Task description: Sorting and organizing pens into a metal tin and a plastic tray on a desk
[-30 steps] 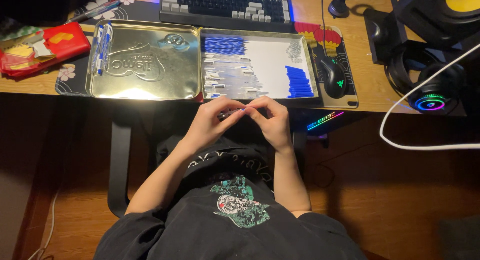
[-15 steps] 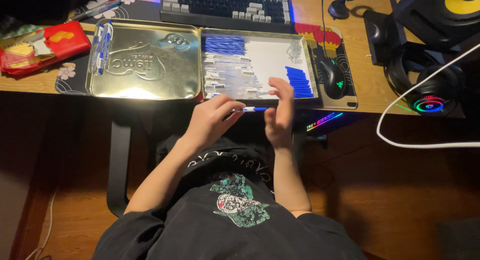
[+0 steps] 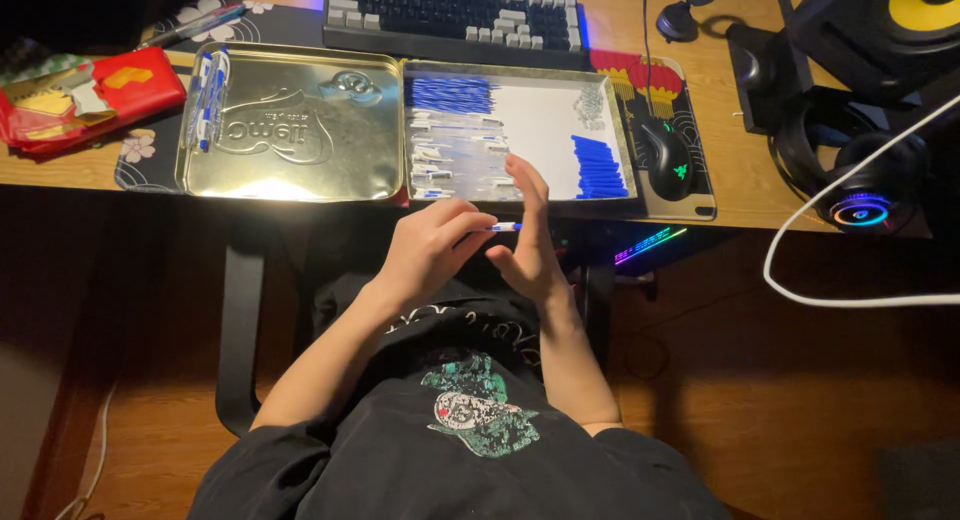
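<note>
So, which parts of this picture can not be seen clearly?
- Pen in the left hand: head view, mostly hidden by the fingers; only the tip shows.
- Right hand: its palm is turned away.
- Small clear parts in the tin tray: too small and blurred to tell.
- Keyboard: cut off by the top edge.

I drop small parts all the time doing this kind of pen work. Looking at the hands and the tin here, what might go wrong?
1. The left hand holds the pen over the lap, off the desk; if it slips it would likely fall to the floor.
2. The right hand hovers beside the open tin near the desk edge; a knock might scatter the blue caps and pen barrels.
</note>
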